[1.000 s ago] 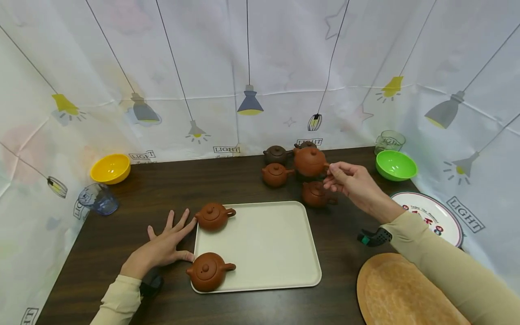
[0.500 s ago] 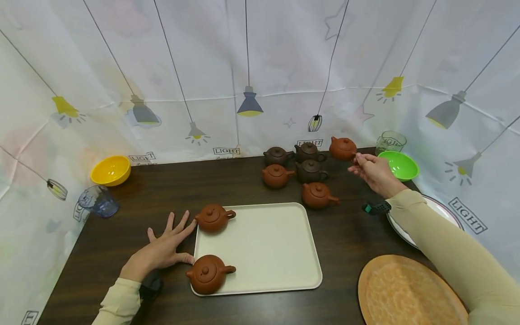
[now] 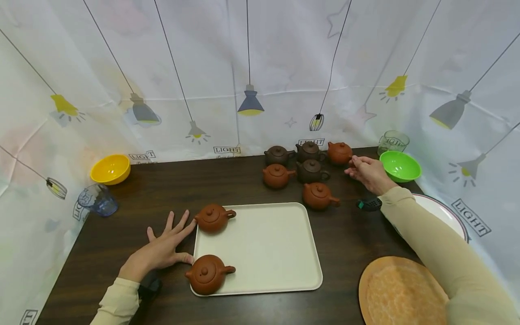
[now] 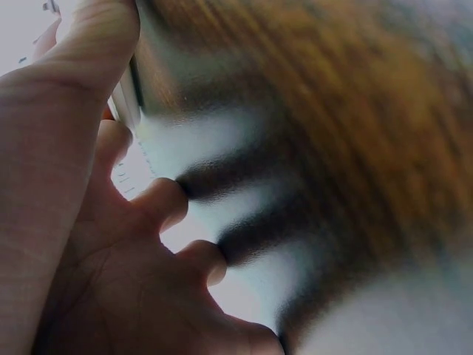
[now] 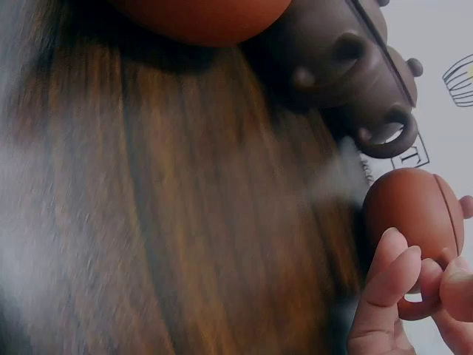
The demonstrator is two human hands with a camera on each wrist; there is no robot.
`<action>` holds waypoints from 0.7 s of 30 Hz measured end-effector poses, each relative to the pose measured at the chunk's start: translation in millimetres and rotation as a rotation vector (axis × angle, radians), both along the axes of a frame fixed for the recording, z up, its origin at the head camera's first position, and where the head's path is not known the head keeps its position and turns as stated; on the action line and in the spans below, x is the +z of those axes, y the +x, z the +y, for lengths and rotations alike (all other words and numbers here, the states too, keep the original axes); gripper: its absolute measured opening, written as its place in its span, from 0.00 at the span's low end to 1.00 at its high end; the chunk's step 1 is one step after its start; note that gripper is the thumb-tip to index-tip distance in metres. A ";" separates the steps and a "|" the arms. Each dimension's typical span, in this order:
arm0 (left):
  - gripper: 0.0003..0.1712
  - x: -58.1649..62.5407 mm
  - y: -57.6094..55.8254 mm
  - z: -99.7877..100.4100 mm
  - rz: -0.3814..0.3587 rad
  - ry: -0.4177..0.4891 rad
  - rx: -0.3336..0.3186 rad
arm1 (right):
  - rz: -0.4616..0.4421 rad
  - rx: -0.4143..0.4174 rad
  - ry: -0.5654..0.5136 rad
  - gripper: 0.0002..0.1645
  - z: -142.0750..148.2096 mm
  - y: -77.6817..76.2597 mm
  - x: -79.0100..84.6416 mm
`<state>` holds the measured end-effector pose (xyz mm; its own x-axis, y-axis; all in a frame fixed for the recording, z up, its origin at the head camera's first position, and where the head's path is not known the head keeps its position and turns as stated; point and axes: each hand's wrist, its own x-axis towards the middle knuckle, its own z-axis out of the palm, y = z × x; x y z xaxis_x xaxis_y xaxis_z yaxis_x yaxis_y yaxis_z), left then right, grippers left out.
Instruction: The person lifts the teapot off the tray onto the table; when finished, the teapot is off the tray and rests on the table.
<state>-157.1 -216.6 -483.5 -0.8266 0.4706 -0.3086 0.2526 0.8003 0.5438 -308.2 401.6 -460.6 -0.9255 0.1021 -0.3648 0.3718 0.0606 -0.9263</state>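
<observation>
While pinching a round, reddish-brown clay teapot (image 3: 340, 154) by its handle (image 5: 418, 308) with the right hand (image 3: 369, 174), holding it beside a dark-brown clay teapot (image 3: 308, 152) at the back of the brown wooden table (image 3: 183, 185); seemingly being partway along, counting six teapots (image 3: 312, 171) there against two reddish-brown teapots (image 3: 213, 218) on the cream rectangular tray (image 3: 264, 248); holding the right arm (image 3: 438, 239) outstretched; resting the left hand (image 3: 160, 248), fingers spread, at the tray's left edge.

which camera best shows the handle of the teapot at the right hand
Right wrist: its close view shows the handle of that teapot, with the right hand on it. The head view shows the teapot small, handle mostly covered; the left wrist view shows none.
</observation>
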 end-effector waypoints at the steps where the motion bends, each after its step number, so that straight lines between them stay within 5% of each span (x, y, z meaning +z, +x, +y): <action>1: 0.65 0.3 -0.2 0.3 0.002 -0.003 0.002 | 0.012 -0.012 -0.016 0.28 0.6 0.3 -0.7; 6: 0.65 -2.1 -0.2 -2.0 0.018 0.022 0.001 | 0.086 -0.017 -0.012 0.27 1.5 3.6 -6.2; 10: 0.67 -8.2 0.3 -5.0 0.018 0.024 -0.001 | 0.088 0.022 0.089 0.37 -6.6 7.0 -5.4; 15: 0.67 -5.7 0.2 -3.7 0.010 0.016 0.000 | 0.055 0.049 0.161 0.48 -28.2 9.6 5.7; 21: 0.65 -5.8 -1.0 -4.8 0.018 0.048 -0.006 | 0.136 0.120 0.234 0.47 -54.3 10.0 19.4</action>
<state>-158.1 -221.3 -489.3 -0.8291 0.4893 -0.2705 0.2673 0.7719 0.5768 -298.2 347.3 -441.2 -0.9749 0.0560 -0.2156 0.2221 0.3147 -0.9228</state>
